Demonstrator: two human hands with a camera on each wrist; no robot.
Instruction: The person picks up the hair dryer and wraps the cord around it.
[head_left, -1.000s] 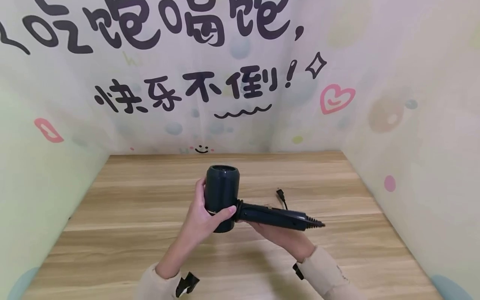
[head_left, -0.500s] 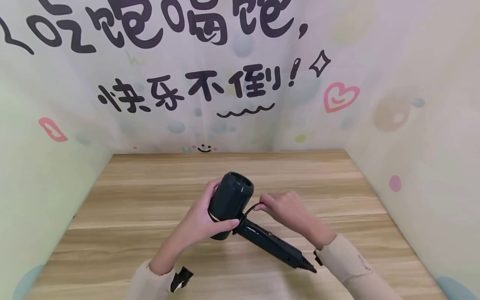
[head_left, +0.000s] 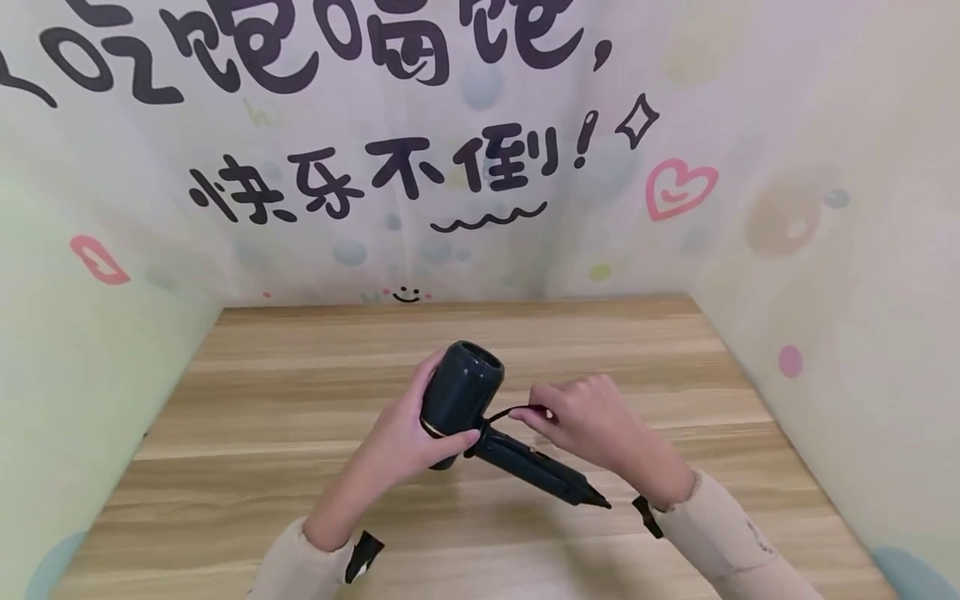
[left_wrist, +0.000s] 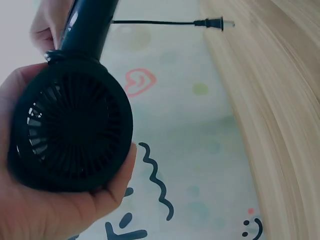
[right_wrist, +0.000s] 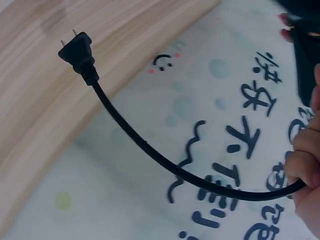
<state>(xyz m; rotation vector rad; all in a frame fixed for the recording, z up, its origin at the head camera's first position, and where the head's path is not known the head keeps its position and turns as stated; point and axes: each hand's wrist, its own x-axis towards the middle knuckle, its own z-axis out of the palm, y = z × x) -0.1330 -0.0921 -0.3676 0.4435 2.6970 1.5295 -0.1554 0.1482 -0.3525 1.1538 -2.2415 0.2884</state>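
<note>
My left hand [head_left: 401,437] grips the barrel of a dark navy hair dryer [head_left: 463,387], thumb at the neck where the handle joins. The barrel tilts upward and the handle [head_left: 532,471] slants down to the right. In the left wrist view the round slotted grille [left_wrist: 75,127] faces the camera. My right hand [head_left: 596,421] pinches the black power cord [head_left: 506,412], which stretches from the dryer's neck to my fingers. Beyond those fingers the cord's free length curves to a two-pin plug [right_wrist: 77,52], hanging loose in the right wrist view.
Below both hands lies a wood-grain table [head_left: 285,400]. A printed cloth backdrop [head_left: 337,250] with black lettering rises behind it, and pale walls stand left and right. Black straps [head_left: 365,557] sit at both sleeve cuffs.
My right hand has come from under the handle to above it and now pulls the cord out to the right. The dryer has tilted, its handle swinging downward.
</note>
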